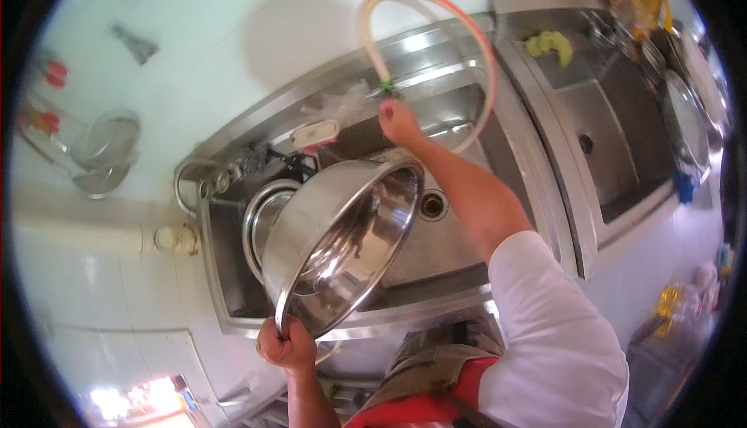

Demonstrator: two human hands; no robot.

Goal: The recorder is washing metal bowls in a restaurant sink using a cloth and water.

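A large stainless steel basin [318, 212] is tilted over the sink [432, 253], its hollow facing right and toward me. My left hand [286, 343] grips its near rim. At the back of the sink, my right hand [398, 123] is closed at the tap [388, 92]; motion blur hides the finger detail. A clear, reddish-tinted hose [487, 54] is fixed to the tap with a green tie and loops to the right, its lower end passing behind my right forearm. Behind the basin, a smaller steel bowl [252, 229] shows partly inside the sink.
A drain hole [433, 205] lies right of the basin. Along the back ledge are a white-and-red brush or sponge [315, 134] and a crumpled plastic bag [341, 104]. A second sink [624, 130] adjoins on the right, with a yellow-green cloth [550, 47]. Strainers [108, 142] hang on the left wall.
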